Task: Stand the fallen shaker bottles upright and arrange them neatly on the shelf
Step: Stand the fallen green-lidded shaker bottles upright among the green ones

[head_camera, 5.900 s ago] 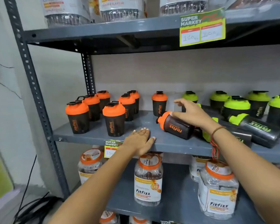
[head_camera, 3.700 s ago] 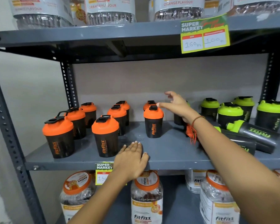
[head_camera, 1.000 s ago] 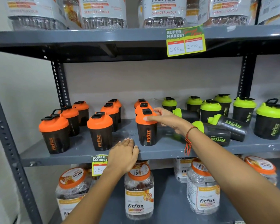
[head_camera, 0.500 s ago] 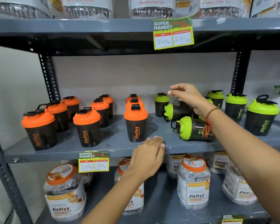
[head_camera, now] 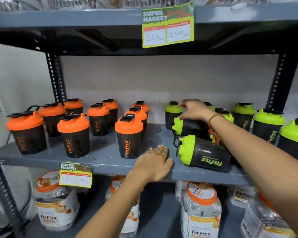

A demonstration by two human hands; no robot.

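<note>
Several orange-lidded shaker bottles (head_camera: 129, 138) stand upright in rows on the left of the grey shelf (head_camera: 101, 157). Two green-lidded shaker bottles lie on their sides, lids pointing left: a front fallen bottle (head_camera: 205, 155) near the shelf edge and a rear fallen bottle (head_camera: 189, 126) behind it. My right hand (head_camera: 193, 109) rests on top of the rear fallen bottle, fingers spread and not closed round it. My left hand (head_camera: 153, 162) lies flat on the shelf's front edge, holding nothing. Upright green-lidded bottles (head_camera: 268, 122) stand at the back and right; my right forearm hides part of them.
A price tag (head_camera: 168, 26) hangs from the upper shelf, another price tag (head_camera: 75, 175) from this shelf's edge. Large orange-lidded jars (head_camera: 201, 208) fill the shelf below. Perforated steel uprights (head_camera: 56, 78) stand at both back corners. A bare strip of shelf lies between the orange and green bottles.
My right hand set a fallen orange bottle upright at the front of its row, then moved right and came down onto the rear fallen green bottle. My left hand slid right along the edge.
</note>
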